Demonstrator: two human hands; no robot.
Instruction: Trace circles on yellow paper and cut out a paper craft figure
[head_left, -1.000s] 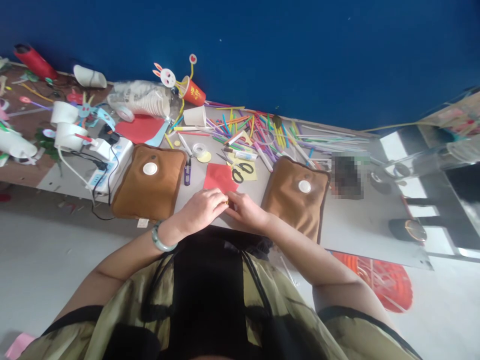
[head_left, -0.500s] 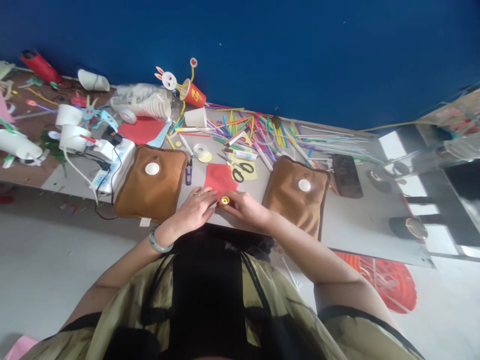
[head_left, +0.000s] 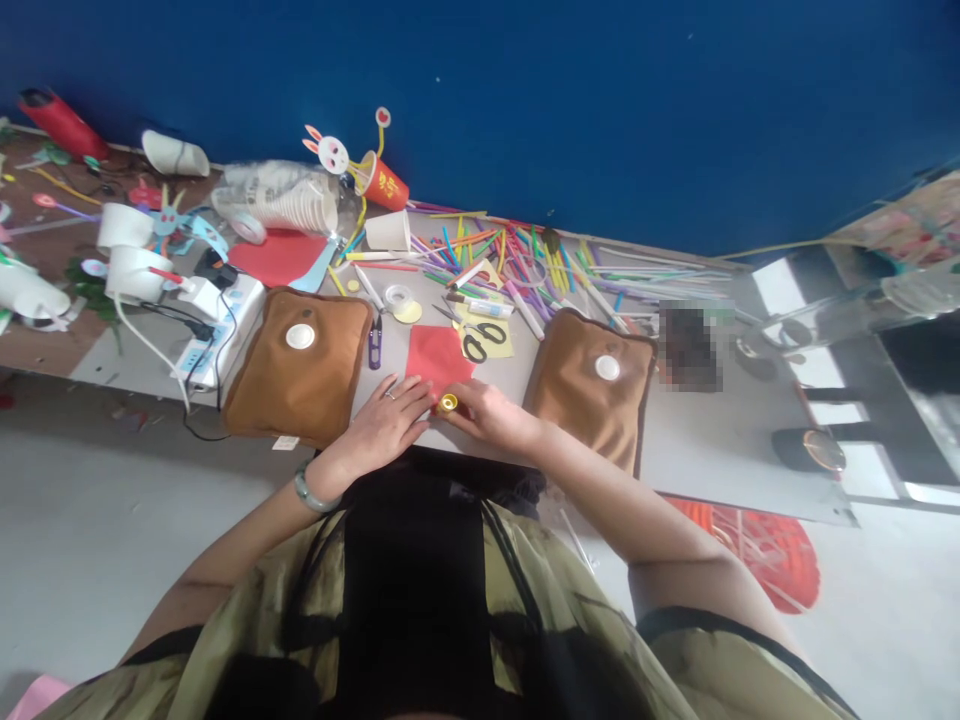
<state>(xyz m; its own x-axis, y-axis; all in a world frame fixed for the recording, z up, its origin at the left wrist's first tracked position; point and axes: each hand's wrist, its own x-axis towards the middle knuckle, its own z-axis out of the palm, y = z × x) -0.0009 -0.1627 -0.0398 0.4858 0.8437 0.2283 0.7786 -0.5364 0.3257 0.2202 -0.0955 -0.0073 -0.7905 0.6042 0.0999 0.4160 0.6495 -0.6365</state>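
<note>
A square of red paper lies on the grey table at its front edge. My left hand rests on its lower left part, fingers stretched out and lying flat. Closed around what looks like a glue stick is my right hand, at the paper's lower edge. Only the stick's yellow round end shows; the rest is hidden by the fingers. Just beyond the paper, black-handled scissors lie across a yellow paper sheet. Purple thread snips are to the left of the red paper.
Brown hot-water bags lie on the left and right. Many coloured straws spread along the back. A power strip, stacked paper cups and a red cup with a rabbit figure stand left. Blue wall behind.
The view has shifted slightly, so the table's far ends appear a little more to the left. Both hands keep nearly the same place on the red paper, the right still gripping the glue stick.
</note>
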